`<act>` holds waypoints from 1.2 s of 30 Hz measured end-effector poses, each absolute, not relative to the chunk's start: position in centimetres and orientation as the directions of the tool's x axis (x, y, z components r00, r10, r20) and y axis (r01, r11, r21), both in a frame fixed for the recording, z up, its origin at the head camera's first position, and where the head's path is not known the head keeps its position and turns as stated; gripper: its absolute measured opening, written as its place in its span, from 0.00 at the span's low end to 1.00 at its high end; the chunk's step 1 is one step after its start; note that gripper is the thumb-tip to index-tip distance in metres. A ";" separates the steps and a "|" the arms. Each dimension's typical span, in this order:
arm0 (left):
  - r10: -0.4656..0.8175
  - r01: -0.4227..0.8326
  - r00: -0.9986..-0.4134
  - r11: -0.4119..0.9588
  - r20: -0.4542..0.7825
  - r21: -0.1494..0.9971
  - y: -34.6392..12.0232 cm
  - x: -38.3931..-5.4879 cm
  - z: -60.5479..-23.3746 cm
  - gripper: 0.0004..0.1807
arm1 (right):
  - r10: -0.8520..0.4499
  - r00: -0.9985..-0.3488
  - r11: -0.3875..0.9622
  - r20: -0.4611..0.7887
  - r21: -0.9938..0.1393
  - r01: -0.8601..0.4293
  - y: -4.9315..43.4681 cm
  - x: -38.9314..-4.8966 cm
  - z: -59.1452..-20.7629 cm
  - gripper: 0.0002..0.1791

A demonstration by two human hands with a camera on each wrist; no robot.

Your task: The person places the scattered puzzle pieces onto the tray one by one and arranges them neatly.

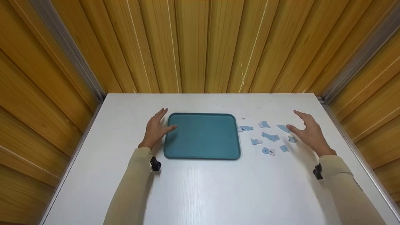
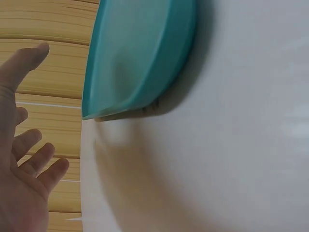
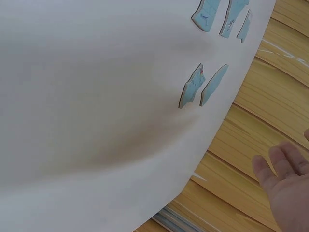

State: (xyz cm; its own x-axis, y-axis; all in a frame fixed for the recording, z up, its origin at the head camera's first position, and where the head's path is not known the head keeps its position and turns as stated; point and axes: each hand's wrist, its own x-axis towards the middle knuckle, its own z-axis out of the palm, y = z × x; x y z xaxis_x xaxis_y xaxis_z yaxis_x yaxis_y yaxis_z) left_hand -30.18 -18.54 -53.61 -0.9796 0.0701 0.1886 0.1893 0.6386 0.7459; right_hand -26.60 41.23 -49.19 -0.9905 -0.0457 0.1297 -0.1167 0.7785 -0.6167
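A teal rectangular tray (image 1: 201,136) lies flat on the white table, its inside bare. My left hand (image 1: 155,128) hovers at the tray's left side, thumb spread over the edge and nothing held; in the left wrist view the hand (image 2: 24,159) is apart from the tray (image 2: 130,58). To the tray's right lie several irregular flat light-blue pieces (image 1: 270,137) with torn-looking edges. Beside the rightmost of them my right hand (image 1: 309,132) is raised with its thumb and fingers spread, holding nothing. The right wrist view shows blue pieces (image 3: 192,88) away from the right hand (image 3: 289,188).
The white table (image 1: 200,187) carries the tray and pieces. One piece (image 1: 245,128) lies right at the tray's right rim. Yellow wood-plank walls (image 1: 193,47) stand behind and on both sides, with grey metal rails (image 1: 72,47) in the corners.
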 end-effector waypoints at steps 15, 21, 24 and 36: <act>0.007 0.100 -0.994 0.504 0.112 0.858 -18.5 -29.7 -56.1 0.41 | -0.021 -0.999 0.764 0.027 -0.644 -0.033 41.3 -27.9 -50.6 0.46; -0.027 0.105 -0.990 0.486 0.135 0.868 -18.5 -29.7 -56.8 0.36 | -0.020 -1.000 0.766 0.002 -0.643 -0.016 41.5 -28.5 -50.8 0.44; -0.041 0.090 -0.992 0.455 0.122 0.886 -18.5 -29.9 -57.0 0.34 | -0.020 -1.000 0.772 -0.014 -0.636 -0.007 41.6 -28.8 -50.8 0.43; -0.047 0.060 -0.995 0.429 0.089 0.901 -18.6 -29.9 -57.5 0.27 | -0.025 -0.997 0.793 -0.072 -0.609 0.024 41.7 -29.8 -51.5 0.39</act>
